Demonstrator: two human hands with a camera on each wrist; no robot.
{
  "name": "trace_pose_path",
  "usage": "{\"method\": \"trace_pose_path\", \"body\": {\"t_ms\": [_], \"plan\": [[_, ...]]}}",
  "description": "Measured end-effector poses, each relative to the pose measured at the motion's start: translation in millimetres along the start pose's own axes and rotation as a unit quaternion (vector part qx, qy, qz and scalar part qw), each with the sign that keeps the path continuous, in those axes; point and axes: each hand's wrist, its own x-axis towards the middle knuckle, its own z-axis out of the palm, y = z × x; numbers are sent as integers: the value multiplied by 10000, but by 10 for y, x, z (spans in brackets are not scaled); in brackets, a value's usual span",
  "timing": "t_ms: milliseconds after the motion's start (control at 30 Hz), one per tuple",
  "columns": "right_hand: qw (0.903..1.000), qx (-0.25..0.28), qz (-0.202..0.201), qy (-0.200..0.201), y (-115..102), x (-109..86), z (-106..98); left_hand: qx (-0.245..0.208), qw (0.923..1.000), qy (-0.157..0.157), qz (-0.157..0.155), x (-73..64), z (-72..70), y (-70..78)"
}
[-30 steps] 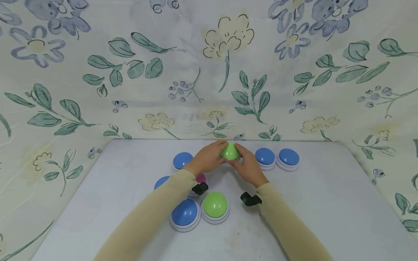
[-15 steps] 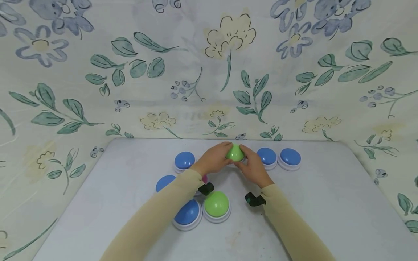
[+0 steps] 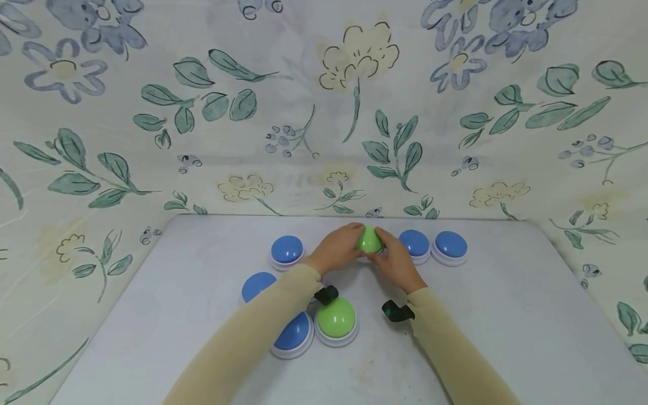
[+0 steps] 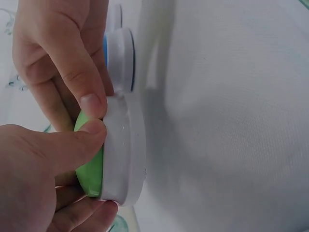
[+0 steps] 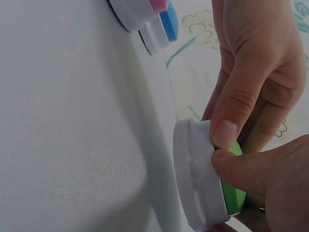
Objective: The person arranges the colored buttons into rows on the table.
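Both my left hand (image 3: pixel 338 247) and right hand (image 3: pixel 400 263) are clamping this glossy green dome (image 3: pixel 369 241) and smooth white base (image 4: pixel 120 150).

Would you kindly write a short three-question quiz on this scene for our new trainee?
1. Multiple choice: what colour tops the button that the left hand and the right hand hold between them? a) pink b) green c) blue

2. True or false: the held button is nearer to the person than every other button in the head view.

3. Fill in the number: the head view shows ___ blue buttons, counting those partly covered.

Key:
1. b
2. False: it is near the far edge of the white table.
3. Five
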Motion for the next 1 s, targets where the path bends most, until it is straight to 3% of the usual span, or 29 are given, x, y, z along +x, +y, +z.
{"method": "trace_pose_path", "body": {"t_ms": [367, 1000], "plan": [[9994, -233, 226, -137, 33, -6, -14, -4, 10000, -18, 6, 64, 74, 33], [9966, -626, 536, -25, 19, 22, 29, 60, 9998, 1, 177, 189, 153, 44]]}}
